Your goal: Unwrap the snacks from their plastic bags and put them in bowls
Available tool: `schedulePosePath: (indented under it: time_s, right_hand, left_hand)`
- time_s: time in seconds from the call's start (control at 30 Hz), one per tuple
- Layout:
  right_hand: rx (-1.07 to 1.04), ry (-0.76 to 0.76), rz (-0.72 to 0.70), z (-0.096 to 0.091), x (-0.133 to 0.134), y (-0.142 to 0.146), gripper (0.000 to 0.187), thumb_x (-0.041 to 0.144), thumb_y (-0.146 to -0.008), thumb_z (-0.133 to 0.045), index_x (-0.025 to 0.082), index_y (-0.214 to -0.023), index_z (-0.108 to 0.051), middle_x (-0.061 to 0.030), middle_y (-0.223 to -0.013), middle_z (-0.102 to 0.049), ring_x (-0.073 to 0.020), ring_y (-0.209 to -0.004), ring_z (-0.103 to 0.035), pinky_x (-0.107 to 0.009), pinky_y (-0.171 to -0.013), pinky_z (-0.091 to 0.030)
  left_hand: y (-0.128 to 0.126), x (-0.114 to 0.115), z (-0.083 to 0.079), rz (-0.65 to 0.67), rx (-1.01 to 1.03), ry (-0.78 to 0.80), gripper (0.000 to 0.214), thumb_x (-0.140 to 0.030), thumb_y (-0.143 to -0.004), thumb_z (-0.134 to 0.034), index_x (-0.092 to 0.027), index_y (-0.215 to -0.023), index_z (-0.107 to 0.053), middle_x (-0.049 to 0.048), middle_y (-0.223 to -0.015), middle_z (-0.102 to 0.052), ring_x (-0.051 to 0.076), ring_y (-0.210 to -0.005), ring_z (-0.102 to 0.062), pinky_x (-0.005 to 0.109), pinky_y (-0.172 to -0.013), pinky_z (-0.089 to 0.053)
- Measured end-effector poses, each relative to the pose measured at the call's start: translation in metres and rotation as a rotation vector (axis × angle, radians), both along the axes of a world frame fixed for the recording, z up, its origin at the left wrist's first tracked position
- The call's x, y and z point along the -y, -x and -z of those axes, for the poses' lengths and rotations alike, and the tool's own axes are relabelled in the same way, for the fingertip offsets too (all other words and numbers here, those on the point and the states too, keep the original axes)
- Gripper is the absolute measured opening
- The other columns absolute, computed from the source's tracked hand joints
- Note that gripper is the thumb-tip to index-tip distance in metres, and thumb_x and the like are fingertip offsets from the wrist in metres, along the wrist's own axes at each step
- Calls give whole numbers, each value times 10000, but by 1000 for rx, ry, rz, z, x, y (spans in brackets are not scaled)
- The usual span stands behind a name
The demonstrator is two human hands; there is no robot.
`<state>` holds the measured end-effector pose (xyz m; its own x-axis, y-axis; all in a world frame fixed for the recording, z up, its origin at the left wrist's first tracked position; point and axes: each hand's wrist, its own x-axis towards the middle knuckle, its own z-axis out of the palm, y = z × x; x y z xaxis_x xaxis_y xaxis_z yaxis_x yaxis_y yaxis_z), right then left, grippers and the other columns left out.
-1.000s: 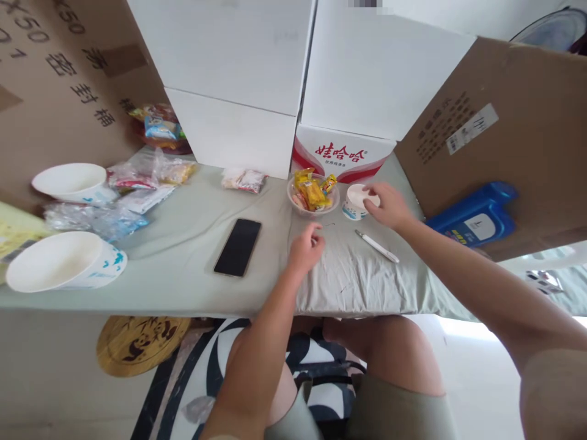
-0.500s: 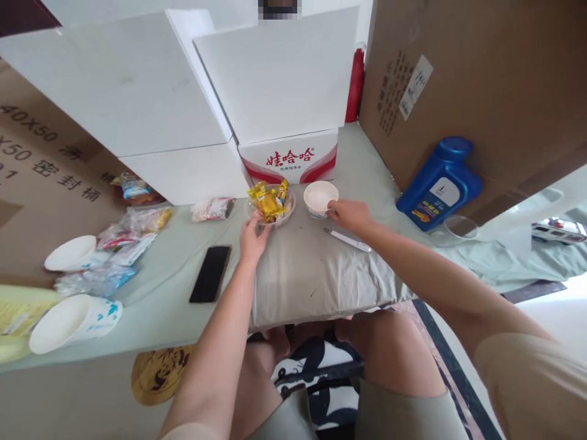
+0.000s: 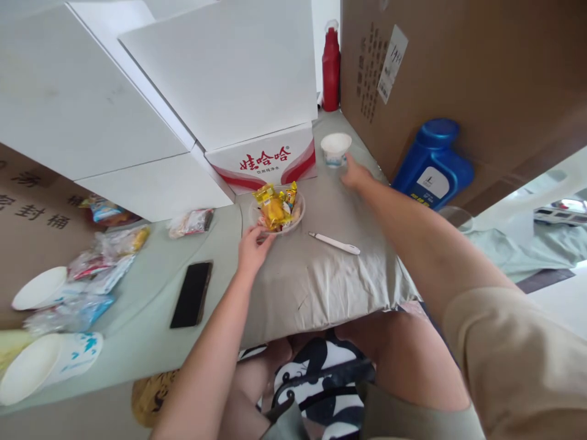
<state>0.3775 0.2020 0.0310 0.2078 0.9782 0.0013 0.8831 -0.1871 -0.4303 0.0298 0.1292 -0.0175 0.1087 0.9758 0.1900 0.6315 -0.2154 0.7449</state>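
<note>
A clear plastic bowl (image 3: 300, 221) holds yellow-wrapped snacks (image 3: 274, 209) in front of the white printed carton. My left hand (image 3: 254, 247) has its fingers and thumb closed at the bowl's near-left rim. Farther back and to the right, my right hand (image 3: 356, 174) grips the near-right side of a white paper bowl (image 3: 335, 151) with a blue pattern. The paper bowl is upright; whether its base touches the cloth I cannot tell. A white pen-like utility knife (image 3: 334, 242) lies on the cloth between my forearms.
White boxes (image 3: 270, 160) line the back. A red bottle (image 3: 331, 70) stands in the far corner, and a blue jug (image 3: 431, 162) leans by the brown carton (image 3: 413, 79) at right. At left are a phone (image 3: 191, 294), packaged snacks (image 3: 190, 223) and paper tubs (image 3: 76, 354).
My right hand has moved the paper bowl back and to the right, away from the plastic bowl. My left hand stays at the plastic bowl's rim. The camera view has turned right.
</note>
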Motion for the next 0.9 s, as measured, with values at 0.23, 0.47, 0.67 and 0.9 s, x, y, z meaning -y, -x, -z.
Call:
schedulePosePath:
  time_s: [0.23,0.47,0.67,0.9]
  right_hand:
    - [-226,-127,-78,31,91,7,488,242,-898,-490,205,-1384,-501,-106,-1192,-696,-204,-947,-683,-339,-884,-523]
    - [-203,-148,-180,40,120,2,278,273,-885,-462,224,-1120,-602,-90,-1140,-709,-245,-1028,-652,-369,-902,-509]
    - [-47,-74,-196,37,49,-1,458,270,-919,-452,218,-1352,-593,-116,-1329,-664,-280,-1185,-624,-414,-994,-493]
    - [155,163,-99,51,-30,1,579,410,-945,-467,245,-1499,-494,-128,-1622,-393,-395,-1503,-313,-636,-1169,-286]
  left_hand:
    - [-50,-14,-11,117,-78,39,215,-334,-779,-744,-196,-943,-758,71,-1052,-676,166,-795,-692,345,-853,-580]
    - [-188,-48,-20,248,143,99,388,-191,-813,-689,-200,-1201,-679,99,-1262,-675,234,-1102,-687,369,-963,-556]
    - [-164,-24,-17,265,305,193,677,-127,-819,-609,-265,-1454,-421,131,-1436,-552,227,-1165,-677,417,-991,-564]
    - [-63,40,-2,226,323,216,432,-180,-867,-547,-243,-1287,-467,92,-1218,-620,177,-1048,-718,392,-986,-565]
